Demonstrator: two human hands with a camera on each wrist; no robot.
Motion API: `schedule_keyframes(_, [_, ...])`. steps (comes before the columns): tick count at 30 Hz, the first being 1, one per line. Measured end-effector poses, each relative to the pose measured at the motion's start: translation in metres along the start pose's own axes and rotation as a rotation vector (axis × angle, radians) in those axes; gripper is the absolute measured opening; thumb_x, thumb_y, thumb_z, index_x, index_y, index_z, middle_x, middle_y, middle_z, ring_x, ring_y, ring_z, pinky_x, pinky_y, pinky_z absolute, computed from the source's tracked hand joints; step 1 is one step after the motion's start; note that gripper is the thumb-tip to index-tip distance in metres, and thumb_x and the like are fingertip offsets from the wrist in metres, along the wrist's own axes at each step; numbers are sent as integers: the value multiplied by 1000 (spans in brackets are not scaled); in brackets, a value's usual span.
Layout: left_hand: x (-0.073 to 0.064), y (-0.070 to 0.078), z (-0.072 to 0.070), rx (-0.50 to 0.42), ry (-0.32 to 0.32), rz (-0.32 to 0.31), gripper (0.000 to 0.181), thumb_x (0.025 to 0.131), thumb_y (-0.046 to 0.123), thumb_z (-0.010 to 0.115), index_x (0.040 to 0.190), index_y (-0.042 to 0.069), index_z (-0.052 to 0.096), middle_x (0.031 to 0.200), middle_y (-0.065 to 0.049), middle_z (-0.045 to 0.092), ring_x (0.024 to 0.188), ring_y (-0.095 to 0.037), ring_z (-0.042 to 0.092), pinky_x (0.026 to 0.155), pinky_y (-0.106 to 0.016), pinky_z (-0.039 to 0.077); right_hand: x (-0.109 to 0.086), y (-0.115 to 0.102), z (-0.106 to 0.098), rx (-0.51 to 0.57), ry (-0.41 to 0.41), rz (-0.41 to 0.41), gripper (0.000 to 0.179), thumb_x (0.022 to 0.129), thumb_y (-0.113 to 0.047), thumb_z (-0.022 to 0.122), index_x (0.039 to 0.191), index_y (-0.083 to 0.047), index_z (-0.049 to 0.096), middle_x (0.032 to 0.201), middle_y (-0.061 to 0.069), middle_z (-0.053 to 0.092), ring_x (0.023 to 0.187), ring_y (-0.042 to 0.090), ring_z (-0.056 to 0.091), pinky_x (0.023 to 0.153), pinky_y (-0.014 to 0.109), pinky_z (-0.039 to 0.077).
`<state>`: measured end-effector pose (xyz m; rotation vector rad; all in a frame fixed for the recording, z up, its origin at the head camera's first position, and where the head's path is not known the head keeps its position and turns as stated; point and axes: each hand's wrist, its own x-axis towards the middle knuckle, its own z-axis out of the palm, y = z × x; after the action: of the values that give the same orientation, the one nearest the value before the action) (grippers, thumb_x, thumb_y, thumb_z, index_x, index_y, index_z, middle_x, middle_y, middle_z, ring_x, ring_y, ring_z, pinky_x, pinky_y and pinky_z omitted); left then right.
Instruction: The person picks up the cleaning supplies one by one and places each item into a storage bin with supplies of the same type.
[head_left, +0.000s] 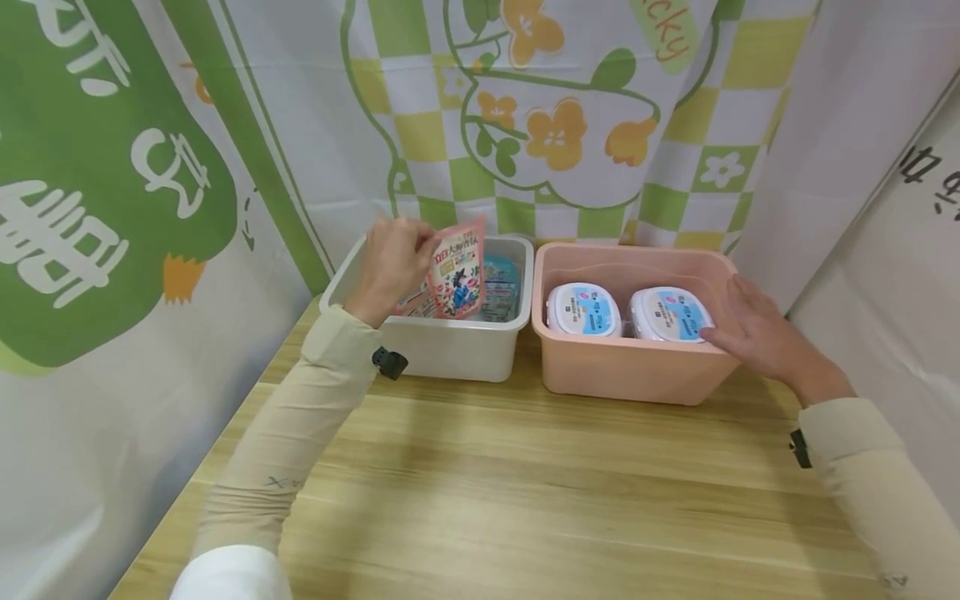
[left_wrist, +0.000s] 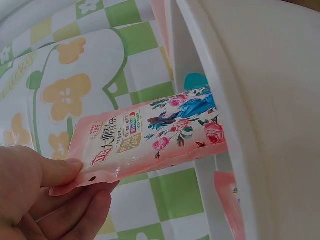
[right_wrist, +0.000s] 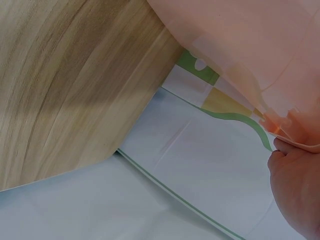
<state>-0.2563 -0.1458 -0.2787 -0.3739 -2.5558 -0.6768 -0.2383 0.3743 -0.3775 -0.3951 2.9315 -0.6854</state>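
Observation:
My left hand point(head_left: 393, 267) pinches the top corner of a flat pink detergent pouch point(head_left: 458, 271) between thumb and fingers. Flowers and a blue-dressed figure are printed on the pouch point(left_wrist: 165, 127), whose lower end dips below the rim of the white bin point(head_left: 450, 354). Inside that bin are a teal packet point(head_left: 501, 287) and another pink packet point(left_wrist: 230, 202). On the right, my right hand point(head_left: 772, 337) grips the right rim of the pink bin point(head_left: 630, 371), thumb over the edge. Two white-lidded tubs, one left point(head_left: 583, 310) and one right point(head_left: 670, 314), sit in it.
Both bins stand side by side at the back of a wooden table point(head_left: 525, 483). Behind them hangs a checked, flower-printed curtain point(head_left: 555, 125). White and green cloth point(head_left: 97, 192) closes off the left side, and a white cloth wall point(head_left: 885, 275) the right.

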Motion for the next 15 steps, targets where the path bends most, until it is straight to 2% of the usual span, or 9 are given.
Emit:
schedule_keyframes(9, [-5, -7, 13, -32, -16, -4, 20, 103, 9, 66, 110, -3, 80, 97, -23, 80, 70, -31, 76, 58, -39, 60, 0, 1, 5, 9, 15, 4, 109, 103, -59, 54, 165, -5, -18, 174, 15, -26, 161, 50, -16, 123, 79, 3])
schedule_keyframes(15, [-4, -9, 24, -8, 15, 12, 18, 102, 11, 68, 108, 0, 82, 93, -19, 81, 66, -27, 71, 58, -37, 55, 3, 3, 0, -1, 42, -20, 107, 104, -56, 55, 165, -4, -17, 174, 18, -24, 161, 50, -14, 126, 75, 2])
